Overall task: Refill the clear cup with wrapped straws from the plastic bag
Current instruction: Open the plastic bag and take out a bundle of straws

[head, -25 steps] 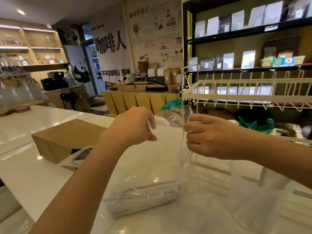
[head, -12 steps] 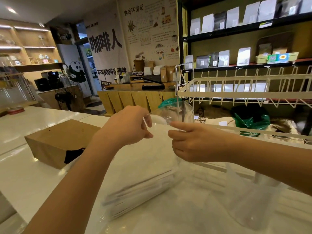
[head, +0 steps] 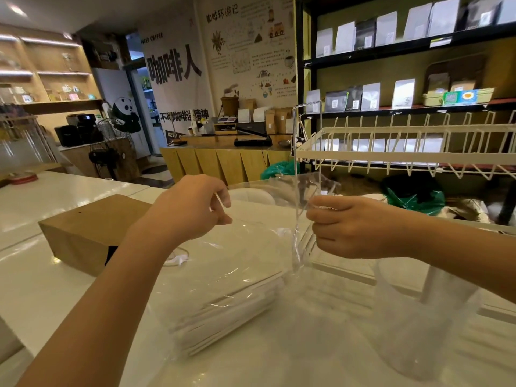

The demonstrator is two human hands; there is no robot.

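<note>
A clear plastic bag (head: pixel 251 263) stands on the white counter in front of me. A bundle of white wrapped straws (head: pixel 231 314) lies across its bottom. My left hand (head: pixel 190 208) pinches the left side of the bag's top edge. My right hand (head: pixel 346 227) grips the right side of that edge, and the mouth is stretched between them. The clear cup (head: pixel 418 317) stands on the counter at the lower right, under my right forearm; I cannot tell what it holds.
A brown cardboard box (head: pixel 89 230) lies on the white counter (head: pixel 42 289) to the left of the bag. A white wire rack (head: pixel 405 146) stands behind my right hand. Shelves of pouches fill the wall beyond.
Both hands have kept hold of the bag's top edge and have moved further apart, which spreads the mouth wider. The straw bundle has shifted slightly inside the bag.
</note>
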